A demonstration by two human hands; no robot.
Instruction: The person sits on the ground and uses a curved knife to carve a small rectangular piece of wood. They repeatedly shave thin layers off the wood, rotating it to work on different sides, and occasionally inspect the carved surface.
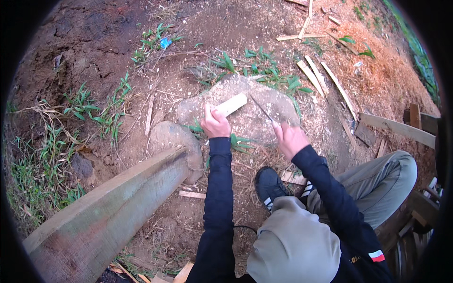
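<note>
Pale, flat, short wooden stick [231, 104]: lies on the broad grey flat stone [264, 125], its near end gripped in the left hand [215, 123]. Thin dark metal blade [261, 108]: held in the closed right hand [289, 138], just right of the stick, tip pointing away. Heavy squared timber beam [113, 203]: lower left, on the earth.

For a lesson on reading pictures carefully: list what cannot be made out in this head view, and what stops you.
- Tool handle: hidden inside the right hand; only the thin blade shows.
- Wood piece: its near end is covered by the left hand.
- Beam: its lower end is cut off by the picture's rim.
- Blue scrap: too small to identify.
</note>
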